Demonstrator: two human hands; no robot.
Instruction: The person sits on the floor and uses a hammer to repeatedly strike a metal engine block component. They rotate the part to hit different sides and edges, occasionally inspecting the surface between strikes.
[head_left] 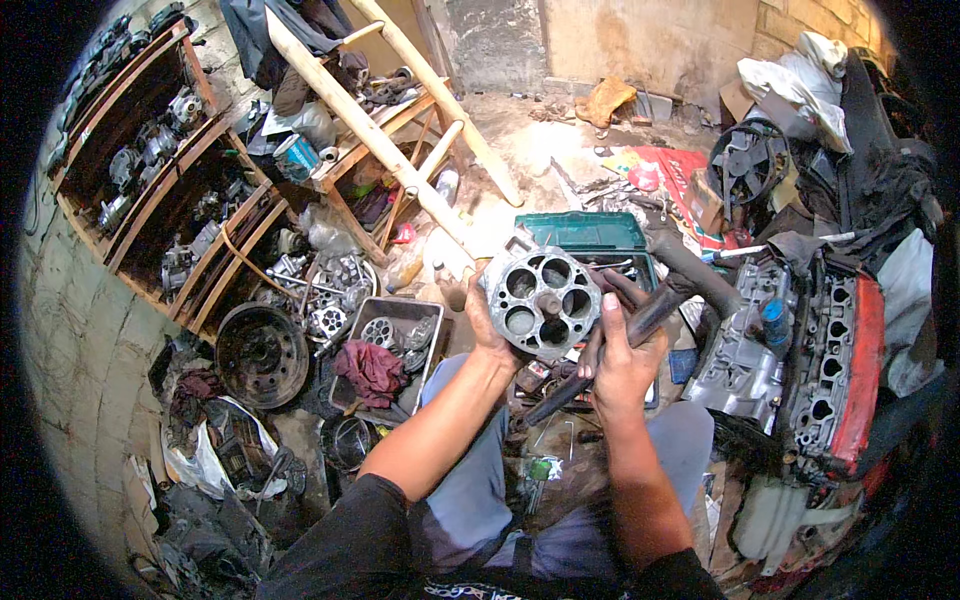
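I hold a round grey metal cylinder block (543, 302) up in front of me, its face with several bores and a central shaft turned toward me. My left hand (487, 318) wraps its left side. At the right edge is my right hand (625, 350), its thumb upright beside the rim and its other fingers partly hidden. A dark T-shaped metal pipe (690, 278) passes behind the right hand; whether the hand touches it, I cannot tell. Behind the block lies an open green toolbox (590, 231). Small tools (540, 470) lie on the floor between my legs.
A grey bin (437, 335) with a maroon rag (372, 372) and metal parts stands left, near a wheel rim (262, 355). Wooden shelves (190, 150) hold more parts. A wooden ladder (370, 125) leans ahead. Engine parts (745, 350) and a red-sided cylinder head (858, 370) lie right.
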